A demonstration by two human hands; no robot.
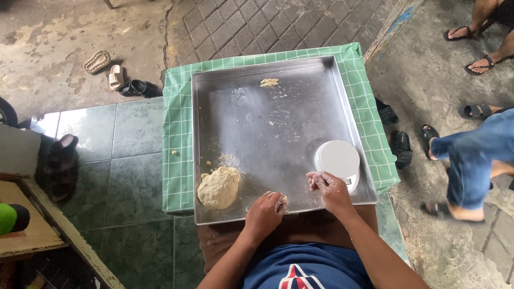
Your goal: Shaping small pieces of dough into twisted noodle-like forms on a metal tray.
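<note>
Dough sits as one big lump in the tray, near its front left corner, with crumbs and a dusting of flour just behind it. A few small dough bits lie at the tray's far edge. A round white scale stands inside the tray at its front right. The left hand is curled over a small piece of dough at the tray's front rim, fingers closed around it. The right hand rests just beside the scale, floury fingers loosely bent; I cannot tell whether it holds anything. A green checked cloth lies under the tray.
</note>
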